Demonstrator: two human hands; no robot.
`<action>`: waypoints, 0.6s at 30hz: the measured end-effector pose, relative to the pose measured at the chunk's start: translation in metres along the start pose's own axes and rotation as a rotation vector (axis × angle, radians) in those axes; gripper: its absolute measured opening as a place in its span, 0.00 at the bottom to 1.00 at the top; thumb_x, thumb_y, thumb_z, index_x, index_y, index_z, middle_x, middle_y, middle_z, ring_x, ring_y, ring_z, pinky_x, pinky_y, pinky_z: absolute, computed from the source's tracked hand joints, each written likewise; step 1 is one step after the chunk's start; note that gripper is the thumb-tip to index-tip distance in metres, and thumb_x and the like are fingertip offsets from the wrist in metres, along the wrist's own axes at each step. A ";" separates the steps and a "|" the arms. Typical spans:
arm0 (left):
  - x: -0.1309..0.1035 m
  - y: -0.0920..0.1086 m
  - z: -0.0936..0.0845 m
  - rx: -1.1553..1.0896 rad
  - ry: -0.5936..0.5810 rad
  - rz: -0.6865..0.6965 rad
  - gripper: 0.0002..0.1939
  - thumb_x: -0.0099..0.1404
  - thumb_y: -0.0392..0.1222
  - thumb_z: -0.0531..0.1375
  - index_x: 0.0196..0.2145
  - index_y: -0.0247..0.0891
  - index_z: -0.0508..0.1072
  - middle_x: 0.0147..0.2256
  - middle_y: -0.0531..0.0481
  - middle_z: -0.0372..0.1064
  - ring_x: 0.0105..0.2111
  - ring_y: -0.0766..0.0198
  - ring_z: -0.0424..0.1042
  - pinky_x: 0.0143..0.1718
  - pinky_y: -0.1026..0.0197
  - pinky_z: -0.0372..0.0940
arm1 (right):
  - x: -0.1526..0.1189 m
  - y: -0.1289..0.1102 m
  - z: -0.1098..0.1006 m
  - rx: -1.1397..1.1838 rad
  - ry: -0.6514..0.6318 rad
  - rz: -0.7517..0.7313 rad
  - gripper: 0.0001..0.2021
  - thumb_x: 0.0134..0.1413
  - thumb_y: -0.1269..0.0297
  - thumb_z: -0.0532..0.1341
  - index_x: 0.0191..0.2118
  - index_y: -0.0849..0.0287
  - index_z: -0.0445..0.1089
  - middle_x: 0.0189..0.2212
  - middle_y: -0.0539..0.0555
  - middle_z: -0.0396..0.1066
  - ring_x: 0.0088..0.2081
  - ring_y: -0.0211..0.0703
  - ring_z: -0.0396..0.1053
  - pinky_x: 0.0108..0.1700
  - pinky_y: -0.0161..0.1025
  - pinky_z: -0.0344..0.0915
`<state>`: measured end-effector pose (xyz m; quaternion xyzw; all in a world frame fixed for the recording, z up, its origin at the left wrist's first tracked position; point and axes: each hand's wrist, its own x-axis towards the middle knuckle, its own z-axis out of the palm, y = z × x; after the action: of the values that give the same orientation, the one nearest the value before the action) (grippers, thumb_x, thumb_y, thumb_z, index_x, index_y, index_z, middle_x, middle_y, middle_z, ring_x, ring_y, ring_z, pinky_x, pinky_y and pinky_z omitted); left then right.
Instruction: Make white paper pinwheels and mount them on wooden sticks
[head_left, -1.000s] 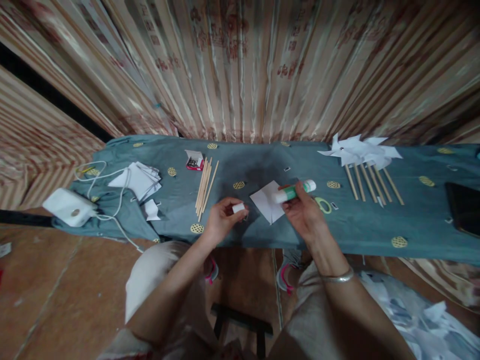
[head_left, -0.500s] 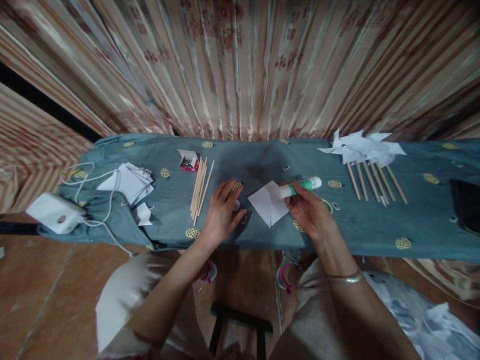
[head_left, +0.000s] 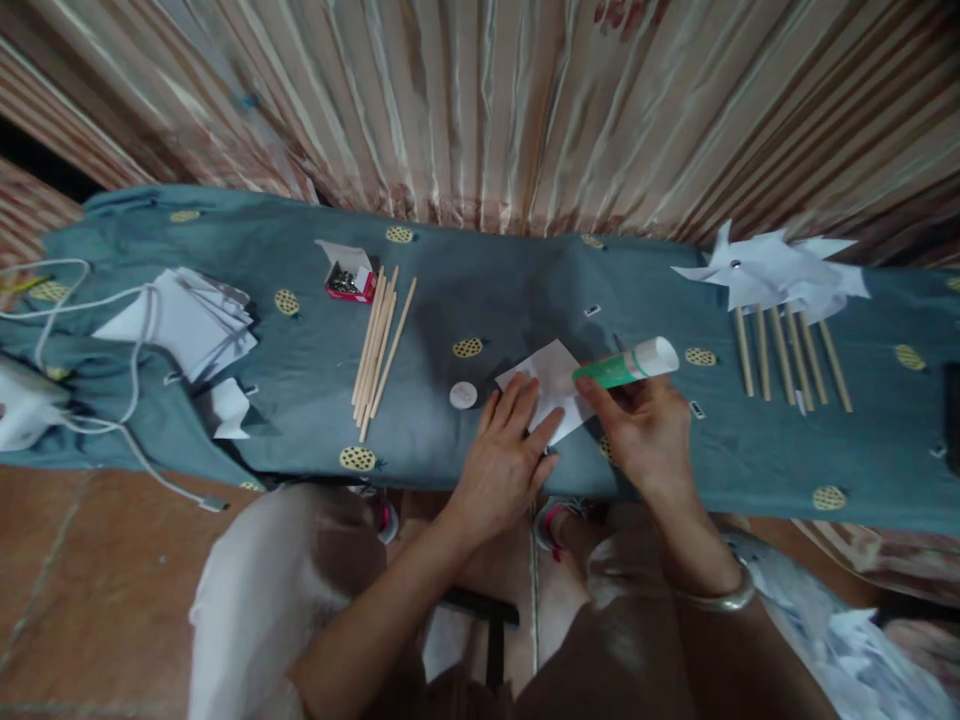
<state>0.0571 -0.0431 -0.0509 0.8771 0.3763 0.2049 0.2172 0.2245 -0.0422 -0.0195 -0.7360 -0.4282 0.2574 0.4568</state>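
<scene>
Okay, right hand (head_left: 649, 425) fingers closed round a green-and-white cylindrical glue stick (head_left: 619, 368), tilted, near end at the square white paper sheet (head_left: 553, 362); contact unclear. Left hand (head_left: 504, 455) fingers loosely spread, pressing sheet on the blue-green cloth-covered worktop (head_left: 300, 410). Round white cap (head_left: 463, 395) beside left fingers.

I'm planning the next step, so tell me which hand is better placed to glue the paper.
Likely the right hand: it holds the glue stick at the paper's edge, while the left hand rests on the paper.
</scene>
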 end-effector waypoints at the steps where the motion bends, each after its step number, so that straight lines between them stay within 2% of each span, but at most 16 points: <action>1: 0.000 0.000 0.000 0.005 0.000 -0.004 0.24 0.66 0.43 0.59 0.58 0.36 0.65 0.65 0.32 0.52 0.68 0.43 0.43 0.62 0.33 0.52 | -0.001 0.001 0.000 -0.032 -0.016 -0.018 0.16 0.46 0.53 0.68 0.37 0.58 0.73 0.35 0.57 0.78 0.37 0.50 0.75 0.45 0.50 0.69; 10: 0.002 0.003 0.002 0.027 -0.033 -0.035 0.24 0.66 0.45 0.60 0.57 0.34 0.65 0.64 0.33 0.54 0.67 0.41 0.45 0.63 0.34 0.51 | -0.004 0.002 0.008 -0.175 -0.088 -0.082 0.15 0.50 0.52 0.65 0.39 0.57 0.72 0.39 0.57 0.77 0.38 0.50 0.75 0.45 0.51 0.70; 18: 0.004 0.003 0.002 0.007 -0.034 -0.046 0.26 0.65 0.44 0.60 0.59 0.37 0.63 0.65 0.33 0.52 0.68 0.42 0.44 0.63 0.33 0.50 | -0.006 -0.005 0.008 -0.443 -0.066 -0.170 0.17 0.52 0.48 0.63 0.37 0.59 0.72 0.28 0.57 0.76 0.31 0.51 0.73 0.36 0.47 0.67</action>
<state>0.0623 -0.0425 -0.0500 0.8722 0.3934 0.1836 0.2253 0.2135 -0.0424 -0.0185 -0.7707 -0.5492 0.1418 0.2903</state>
